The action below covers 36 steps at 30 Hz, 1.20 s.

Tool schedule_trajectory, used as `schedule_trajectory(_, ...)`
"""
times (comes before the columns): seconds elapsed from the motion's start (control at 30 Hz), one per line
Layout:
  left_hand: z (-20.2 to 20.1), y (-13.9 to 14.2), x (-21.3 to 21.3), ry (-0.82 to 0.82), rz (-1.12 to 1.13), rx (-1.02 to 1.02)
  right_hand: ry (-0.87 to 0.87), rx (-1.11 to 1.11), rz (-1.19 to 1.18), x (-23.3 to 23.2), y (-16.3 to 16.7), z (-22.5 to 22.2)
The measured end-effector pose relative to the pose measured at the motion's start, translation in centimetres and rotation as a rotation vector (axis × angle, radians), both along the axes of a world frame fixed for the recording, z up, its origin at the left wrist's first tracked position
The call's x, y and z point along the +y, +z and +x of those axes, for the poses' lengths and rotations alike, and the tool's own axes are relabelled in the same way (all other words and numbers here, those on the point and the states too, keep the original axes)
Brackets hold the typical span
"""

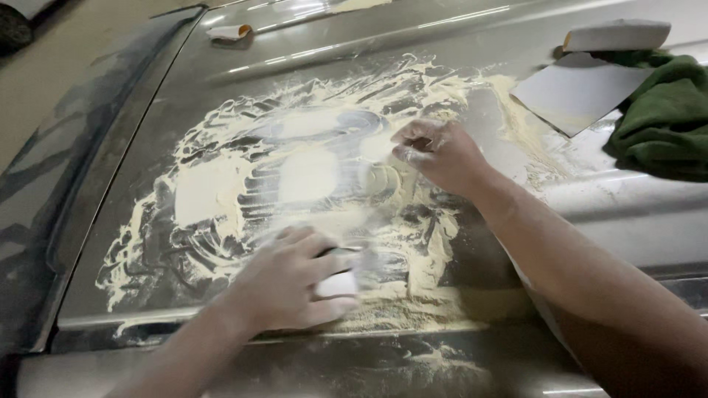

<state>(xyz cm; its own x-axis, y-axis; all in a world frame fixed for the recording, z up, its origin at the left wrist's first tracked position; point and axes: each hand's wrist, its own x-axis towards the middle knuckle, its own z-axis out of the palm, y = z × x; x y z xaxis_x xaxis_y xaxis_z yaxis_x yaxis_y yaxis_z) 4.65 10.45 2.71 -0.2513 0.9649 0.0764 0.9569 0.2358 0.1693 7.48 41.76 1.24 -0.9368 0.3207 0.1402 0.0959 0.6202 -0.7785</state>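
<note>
A grey metal car panel (221,110) lies under me, covered in pale yellow sanding dust (214,191) with lighter filler patches in the middle. My left hand (291,284) is near the panel's front edge, closed around a small white and dark sanding block (341,278) pressed on the dusty surface; the hand is blurred by motion. My right hand (439,155) rests further back on the panel with curled, dust-coated fingers touching the filler area. It holds nothing that I can see.
A green cloth (664,121) lies at the right, next to a grey sheet of sandpaper (571,92) and a white sanding block (616,35). A small rolled piece of sandpaper (230,32) sits at the far edge. Bare floor (66,59) shows at left.
</note>
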Motion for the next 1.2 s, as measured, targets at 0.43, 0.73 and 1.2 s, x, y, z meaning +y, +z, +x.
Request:
schedule_trajectory(0.43, 1.4, -0.6, 1.3, 0.001, -0.031, 0.031, 0.002, 0.034, 0.187, -0.3, -0.5, -0.9)
schedule_trajectory(0.73, -2.6, 0.7, -5.9, 0.076, 0.136, 0.088, 0.029, 0.025, 0.157, 0.4, -0.8, -0.6)
schedule_trajectory(1.2, -1.4, 0.3, -2.2, 0.005, 0.005, -0.031, -0.092, -0.144, -0.011, 0.2, 0.1, 0.3)
